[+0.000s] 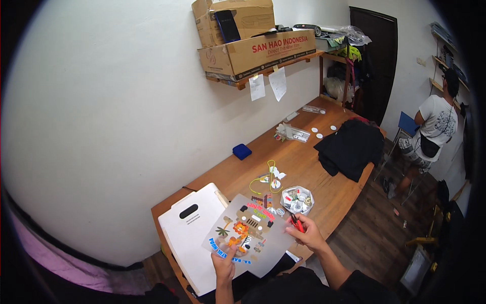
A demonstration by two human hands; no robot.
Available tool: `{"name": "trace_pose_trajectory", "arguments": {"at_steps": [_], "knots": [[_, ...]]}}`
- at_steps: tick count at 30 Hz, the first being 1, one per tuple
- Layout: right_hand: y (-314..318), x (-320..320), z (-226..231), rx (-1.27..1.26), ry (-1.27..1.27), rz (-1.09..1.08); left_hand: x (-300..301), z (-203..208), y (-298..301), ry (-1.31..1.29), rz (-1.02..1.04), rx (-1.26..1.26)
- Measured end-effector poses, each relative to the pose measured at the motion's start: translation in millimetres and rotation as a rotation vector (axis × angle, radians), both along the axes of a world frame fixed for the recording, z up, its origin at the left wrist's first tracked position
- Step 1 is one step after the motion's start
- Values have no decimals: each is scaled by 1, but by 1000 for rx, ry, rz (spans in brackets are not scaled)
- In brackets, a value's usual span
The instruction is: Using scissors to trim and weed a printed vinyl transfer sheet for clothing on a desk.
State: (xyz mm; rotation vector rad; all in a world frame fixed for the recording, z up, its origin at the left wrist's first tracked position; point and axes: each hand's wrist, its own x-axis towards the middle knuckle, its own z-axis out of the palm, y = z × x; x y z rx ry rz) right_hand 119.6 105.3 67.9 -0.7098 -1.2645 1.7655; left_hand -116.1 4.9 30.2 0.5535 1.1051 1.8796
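My left hand (224, 262) pinches the lower left part of a translucent film sheet (273, 244), thumb on top. Printed on the sheet are a lion, a brown jeep, a palm tree and coloured lettering. My right hand (310, 234) is closed around small red-handled snips (297, 223), whose dark tips point up and away from me near the sheet's right edge. Whether the tips touch the film I cannot tell. Under the sheet's left side lies a white board (195, 243) with a dark oval slot. Just beyond my right hand stands a white octagonal dish (284, 207) holding small cut pieces.
On the wooden table (212, 175) lie a yellow-green cord (251, 185), a blue box (242, 151), film scraps (296, 133) and black cloth (352, 147). Cardboard boxes (268, 53) fill a wall shelf above. At the far right a person (436, 121) faces away beside a blue chair (406, 123).
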Motion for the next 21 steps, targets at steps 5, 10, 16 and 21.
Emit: {"name": "trace_pose_trajectory", "arguments": {"at_steps": [5, 10, 16, 21], "knots": [[27, -11, -15, 94, 26, -182, 18, -44, 19, -147, 9, 138], [39, 1, -27, 161, -5, -116, 49, -22, 23, -29, -272, 106], [46, 6, -32, 191, 52, -165, 61, -26, 28, 103, -176, -13], [49, 11, -25, 273, 32, -195, 64, -21, 34, 93, -52, 97]]}}
